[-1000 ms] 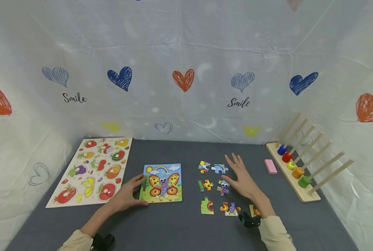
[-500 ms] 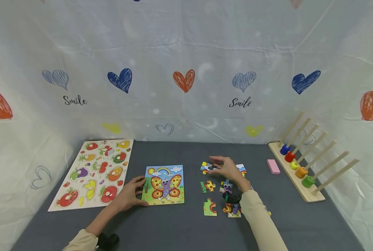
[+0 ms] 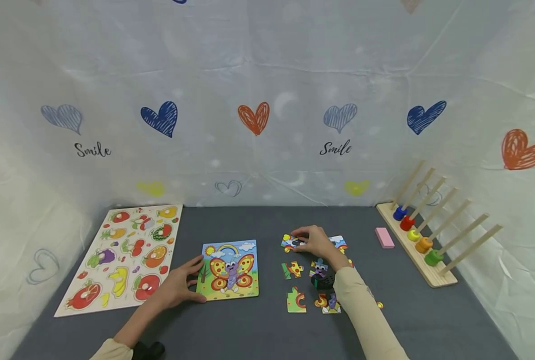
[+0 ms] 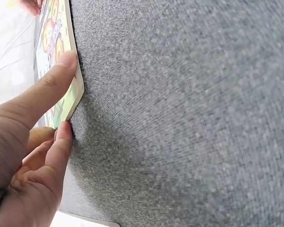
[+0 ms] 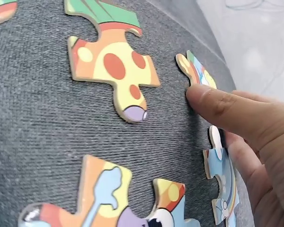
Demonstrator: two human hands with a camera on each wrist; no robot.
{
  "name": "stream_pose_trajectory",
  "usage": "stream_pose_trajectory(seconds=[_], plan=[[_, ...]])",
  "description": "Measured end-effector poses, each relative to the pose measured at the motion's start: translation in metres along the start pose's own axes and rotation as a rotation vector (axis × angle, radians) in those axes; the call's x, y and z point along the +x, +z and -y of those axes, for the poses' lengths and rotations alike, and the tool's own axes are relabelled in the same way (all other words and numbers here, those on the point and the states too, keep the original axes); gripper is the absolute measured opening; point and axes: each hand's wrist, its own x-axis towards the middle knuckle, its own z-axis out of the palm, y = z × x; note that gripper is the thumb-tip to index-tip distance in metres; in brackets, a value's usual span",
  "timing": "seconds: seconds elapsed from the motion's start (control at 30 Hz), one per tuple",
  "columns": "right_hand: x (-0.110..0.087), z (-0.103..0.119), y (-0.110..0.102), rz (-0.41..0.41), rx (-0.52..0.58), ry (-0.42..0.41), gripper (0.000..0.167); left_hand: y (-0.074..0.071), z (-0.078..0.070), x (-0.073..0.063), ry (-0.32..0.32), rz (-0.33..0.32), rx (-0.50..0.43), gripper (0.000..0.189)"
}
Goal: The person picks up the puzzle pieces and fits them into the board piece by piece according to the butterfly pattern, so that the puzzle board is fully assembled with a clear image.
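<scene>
My left hand (image 3: 177,287) holds the square butterfly picture board (image 3: 228,270) at its left side. In the left wrist view the thumb lies on the board's edge near a corner, and fingertips touch the adjoining side. To the right, my right hand (image 3: 319,246) pinches the jigsaw piece with the sun (image 5: 201,71) between thumb and fingers, at the upper left of the loose pieces. Close by lie a rainbow piece (image 5: 222,175), a spotted wing piece (image 5: 116,61) and a butterfly face piece (image 3: 319,266). My right hand and forearm partly hide several pieces.
A fruit puzzle board (image 3: 125,260) lies on the left of the grey table. On the right stand a pink block (image 3: 384,238) and a wooden peg rack (image 3: 418,245) with coloured rings. A printed cloth (image 3: 267,75) hangs behind.
My right hand has moved left from above the pieces to the sun piece, and its spread fingers have closed to a pinch. The left hand keeps its place on the board.
</scene>
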Motion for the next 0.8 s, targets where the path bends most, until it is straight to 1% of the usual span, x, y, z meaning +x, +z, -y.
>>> stream_pose_trajectory(seconds=[0.13,0.2,0.27,0.37,0.53,0.6,0.67,0.8], plan=[[0.001,0.002,0.001,-0.003,-0.023,-0.011,0.038,0.002,-0.001,0.0,-0.036,0.007,-0.013,0.096],[0.001,0.003,0.001,0.004,-0.016,-0.023,0.037,0.002,-0.002,0.001,-0.053,0.007,-0.012,0.096],[0.002,0.005,0.001,0.015,0.018,-0.039,0.038,0.003,-0.003,0.002,-0.065,0.006,0.0,0.097],[0.002,0.007,0.002,0.05,0.146,-0.062,0.039,0.002,-0.005,0.004,-0.074,0.002,0.014,0.098],[0.006,0.01,0.01,0.134,0.473,-0.052,0.045,0.001,-0.007,0.003,-0.08,0.0,0.029,0.097],[0.008,0.01,0.014,0.161,0.561,-0.049,0.046,0.001,-0.008,0.003,-0.076,0.001,0.035,0.096],[0.011,0.01,0.02,0.179,0.602,-0.05,0.045,0.0,-0.01,0.002,-0.069,0.004,0.041,0.096],[0.017,0.016,0.029,0.19,0.634,-0.045,0.044,-0.001,-0.012,0.002,-0.057,0.004,0.055,0.095]])
